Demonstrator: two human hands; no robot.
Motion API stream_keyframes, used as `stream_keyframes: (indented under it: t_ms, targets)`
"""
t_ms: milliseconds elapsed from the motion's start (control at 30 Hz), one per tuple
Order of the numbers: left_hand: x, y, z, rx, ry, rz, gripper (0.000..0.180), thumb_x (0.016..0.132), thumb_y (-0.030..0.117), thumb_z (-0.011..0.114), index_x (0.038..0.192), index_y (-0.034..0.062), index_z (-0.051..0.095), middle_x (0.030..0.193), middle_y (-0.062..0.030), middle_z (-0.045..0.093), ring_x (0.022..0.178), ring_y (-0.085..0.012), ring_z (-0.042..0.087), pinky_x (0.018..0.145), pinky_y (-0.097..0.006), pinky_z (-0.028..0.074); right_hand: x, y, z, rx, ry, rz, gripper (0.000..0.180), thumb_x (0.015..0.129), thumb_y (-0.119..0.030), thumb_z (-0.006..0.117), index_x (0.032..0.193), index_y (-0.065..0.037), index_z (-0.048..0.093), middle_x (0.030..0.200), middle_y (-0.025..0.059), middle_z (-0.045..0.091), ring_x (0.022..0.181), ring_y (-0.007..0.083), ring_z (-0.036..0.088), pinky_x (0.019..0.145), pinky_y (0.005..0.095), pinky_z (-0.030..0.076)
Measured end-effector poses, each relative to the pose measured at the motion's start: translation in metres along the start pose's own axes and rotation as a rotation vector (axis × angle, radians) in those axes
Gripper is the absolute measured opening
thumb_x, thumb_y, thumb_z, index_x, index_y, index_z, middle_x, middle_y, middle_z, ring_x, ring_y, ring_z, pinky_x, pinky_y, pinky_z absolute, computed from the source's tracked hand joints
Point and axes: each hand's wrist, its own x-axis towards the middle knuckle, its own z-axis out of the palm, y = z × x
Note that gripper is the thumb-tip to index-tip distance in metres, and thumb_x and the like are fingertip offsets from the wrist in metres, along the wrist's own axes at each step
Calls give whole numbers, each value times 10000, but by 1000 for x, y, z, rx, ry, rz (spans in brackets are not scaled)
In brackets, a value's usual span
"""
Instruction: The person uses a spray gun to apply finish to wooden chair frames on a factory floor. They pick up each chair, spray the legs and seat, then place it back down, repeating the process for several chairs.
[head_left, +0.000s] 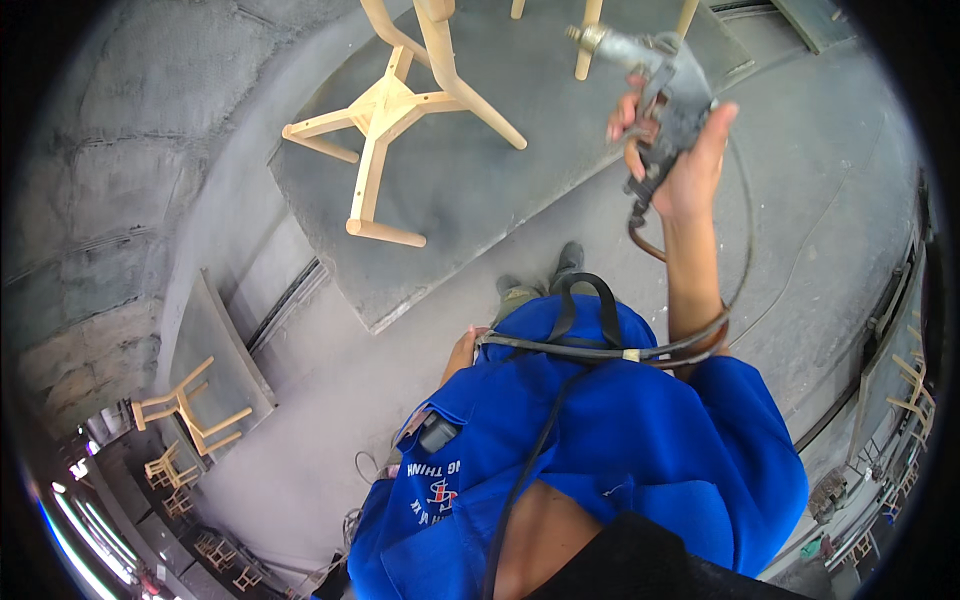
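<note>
My right hand [692,180] is raised at the upper right, its fingers wrapped round the grip of a metal spray gun [672,95]. The gun's nozzle points up and to the left. From the gun's lower end a dark hose [600,352] loops past my right forearm and runs across my waist. My left hand [463,352] is low at my left side, closed at the hose's end, with most of its fingers hidden. Ahead, a bare light wooden chair frame [385,110] lies tipped with its legs splayed, apart from both hands.
The chair frame rests on a large grey board [470,190]. More wooden legs [588,40] show at the top edge. Another wooden frame [190,408] lies on a board at the lower left, and several more are further back. A thin cord [800,250] trails over the floor at right.
</note>
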Motion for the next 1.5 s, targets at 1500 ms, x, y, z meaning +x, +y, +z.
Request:
stream_keyframes:
  t_ms: [1500]
  targets:
    - [-15, 180, 129, 121, 664, 74, 540, 998, 494, 529, 905, -34, 596, 809, -48, 556, 761, -136, 489, 677, -297, 406, 189, 363, -122, -202, 482, 620, 609, 948, -606, 565, 837, -10, 625, 609, 40, 575, 503, 123, 566, 431, 283, 420]
